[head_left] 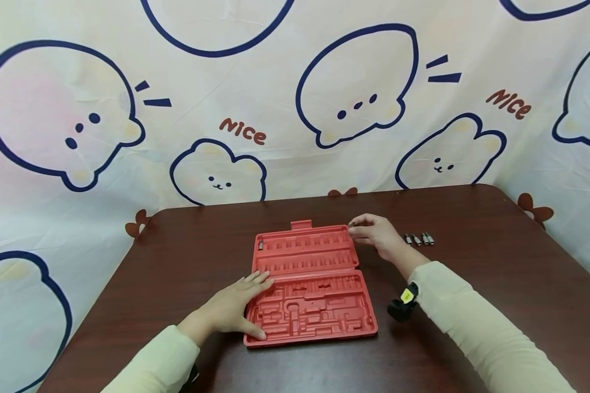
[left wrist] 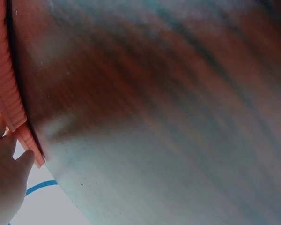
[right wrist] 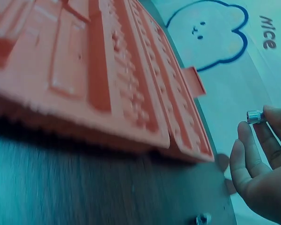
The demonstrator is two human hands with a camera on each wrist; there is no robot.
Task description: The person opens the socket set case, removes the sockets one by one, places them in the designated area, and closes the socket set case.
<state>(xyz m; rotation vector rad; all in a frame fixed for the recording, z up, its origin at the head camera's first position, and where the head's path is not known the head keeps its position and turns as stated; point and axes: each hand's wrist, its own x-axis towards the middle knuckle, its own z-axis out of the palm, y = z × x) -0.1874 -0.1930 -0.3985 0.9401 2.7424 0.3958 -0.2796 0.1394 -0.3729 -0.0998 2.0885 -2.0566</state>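
Observation:
An unfolded red plastic tool case (head_left: 307, 277) with moulded slots lies on the table. My left hand (head_left: 236, 305) rests on its left edge, fingers spread; the left wrist view shows only part of that hand (left wrist: 9, 164) beside the case's side (left wrist: 4, 70). Near the lid's upper right corner, my right hand (head_left: 376, 234) pinches a small metal socket (right wrist: 255, 116) between thumb and fingertips. One socket (head_left: 261, 245) sits in the lid's top left slot. More sockets (head_left: 419, 239) lie on the table, right of my right hand.
The dark wooden table (head_left: 201, 245) carries the case and the loose sockets. Behind it hangs a pale cloth (head_left: 285, 98) printed with cartoon bears. A latch tab (head_left: 301, 224) sticks out from the lid's far edge. A black wrist camera (head_left: 402, 305) is strapped near my right cuff.

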